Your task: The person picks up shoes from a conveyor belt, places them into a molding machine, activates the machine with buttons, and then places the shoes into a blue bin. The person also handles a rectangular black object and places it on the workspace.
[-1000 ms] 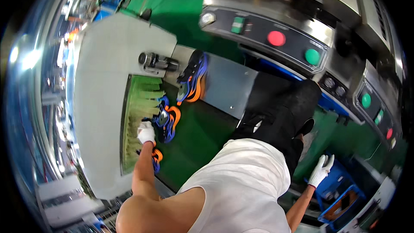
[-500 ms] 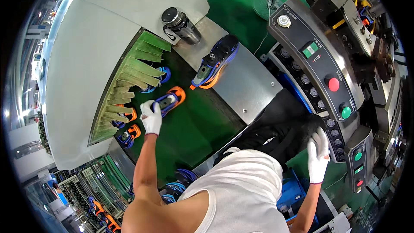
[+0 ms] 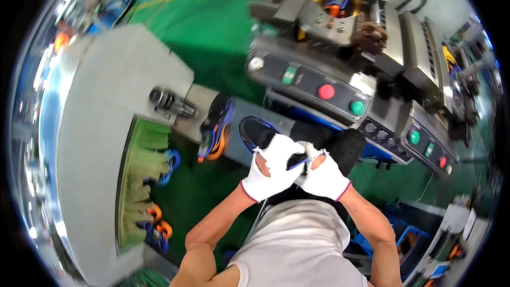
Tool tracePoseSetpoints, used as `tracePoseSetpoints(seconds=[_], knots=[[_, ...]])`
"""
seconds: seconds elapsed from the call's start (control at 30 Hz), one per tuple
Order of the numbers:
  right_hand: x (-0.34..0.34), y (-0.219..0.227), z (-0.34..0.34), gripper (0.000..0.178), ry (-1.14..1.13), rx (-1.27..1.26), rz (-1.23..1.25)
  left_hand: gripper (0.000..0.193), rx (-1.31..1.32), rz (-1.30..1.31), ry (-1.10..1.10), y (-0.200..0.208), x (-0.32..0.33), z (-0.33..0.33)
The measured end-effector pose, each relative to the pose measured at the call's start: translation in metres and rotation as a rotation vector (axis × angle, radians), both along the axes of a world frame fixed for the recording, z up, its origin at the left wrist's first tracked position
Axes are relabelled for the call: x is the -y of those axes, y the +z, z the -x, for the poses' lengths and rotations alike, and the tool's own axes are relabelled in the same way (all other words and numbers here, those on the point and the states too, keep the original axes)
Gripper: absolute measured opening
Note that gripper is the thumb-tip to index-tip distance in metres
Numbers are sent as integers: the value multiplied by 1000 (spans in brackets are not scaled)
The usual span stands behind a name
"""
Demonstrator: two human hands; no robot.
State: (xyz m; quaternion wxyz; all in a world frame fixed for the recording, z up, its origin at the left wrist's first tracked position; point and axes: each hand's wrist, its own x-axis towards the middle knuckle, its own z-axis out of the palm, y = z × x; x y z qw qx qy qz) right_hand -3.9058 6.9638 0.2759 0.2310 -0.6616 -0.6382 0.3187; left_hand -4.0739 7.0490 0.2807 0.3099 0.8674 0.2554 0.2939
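In front of my body, both white-gloved hands are closed on a black shoe [image 3: 256, 131] with blue edging. Its rounded toe points away to the left. My left hand [image 3: 275, 169] wraps the middle of the shoe and hides much of it. At the near end, my right hand [image 3: 322, 174] grips with bent fingers close beside the left one; its fingertips are partly hidden. Another black and blue shoe [image 3: 218, 122] with an orange sole rests on the metal ledge [image 3: 241, 127], left of my hands.
Left of me, more shoes [image 3: 159, 229] lie on a dark green belt [image 3: 196, 196] by a green strip curtain [image 3: 141, 180]. A dark bottle [image 3: 172, 102] lies toward the far left. Ahead on the right stands a machine with a button panel [image 3: 311, 85]. Blue crates [image 3: 404, 234] sit low at right.
The view has swung right, toward the machine. My left hand has lifted the shoe off the belt and brought it before my body. My right hand has come in from the right to it.
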Motion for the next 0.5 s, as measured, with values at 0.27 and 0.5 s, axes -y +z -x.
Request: tracePoseSetpoints(seconds=[0.27,0.5], knots=[[134,7,-75,72,-797,-1454,83,49,178,-444,-161,98,-120,-124],[187,-31,-70,94,-1047,-1829,-461,70,-238,-237,55,37,-272,-268]])
